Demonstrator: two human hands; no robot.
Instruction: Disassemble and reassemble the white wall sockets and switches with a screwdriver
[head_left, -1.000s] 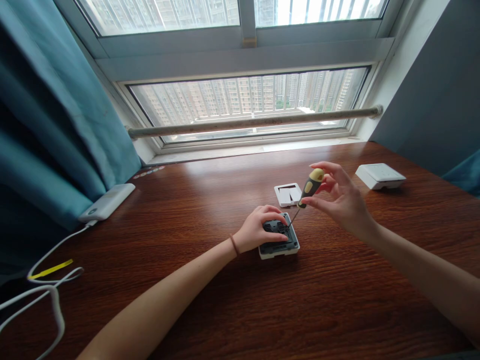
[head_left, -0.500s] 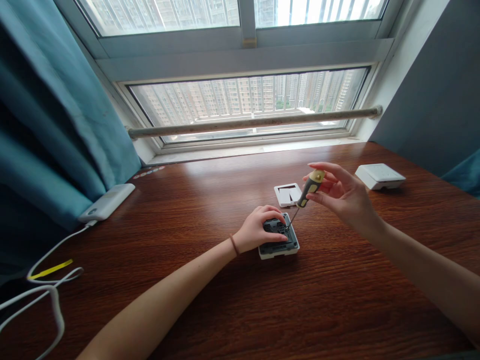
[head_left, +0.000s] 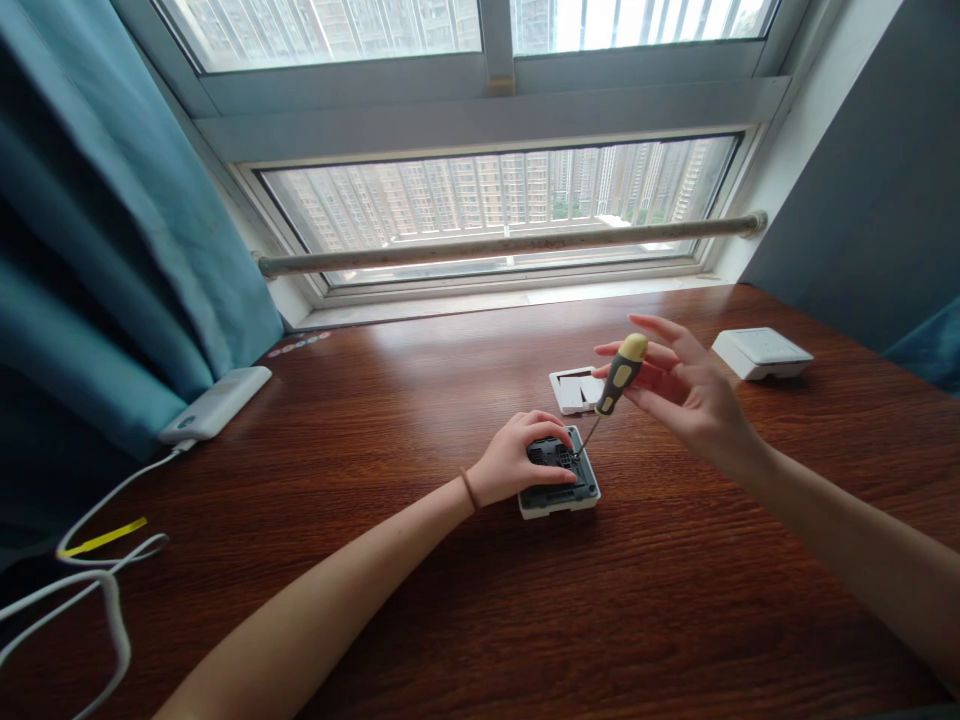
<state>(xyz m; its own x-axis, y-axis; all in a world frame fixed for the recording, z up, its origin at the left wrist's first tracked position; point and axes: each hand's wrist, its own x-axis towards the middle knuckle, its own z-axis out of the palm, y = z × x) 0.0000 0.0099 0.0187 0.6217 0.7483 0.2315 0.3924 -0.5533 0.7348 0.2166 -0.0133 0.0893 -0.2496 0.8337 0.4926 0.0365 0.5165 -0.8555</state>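
Note:
A small square device (head_left: 587,492) with a dark grey inner side and a white casing lies on the wooden table. My left hand (head_left: 511,460) grips it from the left, fingers along its far side and thumb across the near part. A screwdriver (head_left: 620,377) with a grey and yellow handle leans to the right, its tip down on the grey inside. My right hand (head_left: 686,395) is loosely around that handle: the thumb is near its side, some fingers are behind it, and the index finger is raised. The exact contact of tip and screw is too small to make out.
Just beyond the device lies a white frame-like piece (head_left: 574,391). A white box (head_left: 763,352) sits at the right. On the left, a white power bank (head_left: 217,405) has a white cable (head_left: 112,600) with a yellow tie. Curtain (head_left: 150,220) and window stand behind.
My right hand has loosened around the screwdriver handle and lifted its index finger off the top. The handle has tipped slightly. My left hand and the device stay in place.

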